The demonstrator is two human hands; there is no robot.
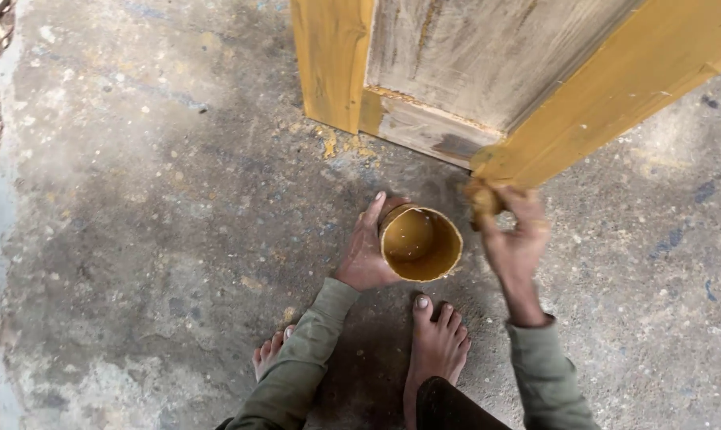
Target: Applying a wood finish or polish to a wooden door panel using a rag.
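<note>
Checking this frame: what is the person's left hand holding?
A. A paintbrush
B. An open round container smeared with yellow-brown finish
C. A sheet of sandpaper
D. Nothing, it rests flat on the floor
B: the left hand grips the side of the open round container, coated in yellow-brown finish inside, while the right hand presses a stained wad against the yellow wooden frame.
</note>
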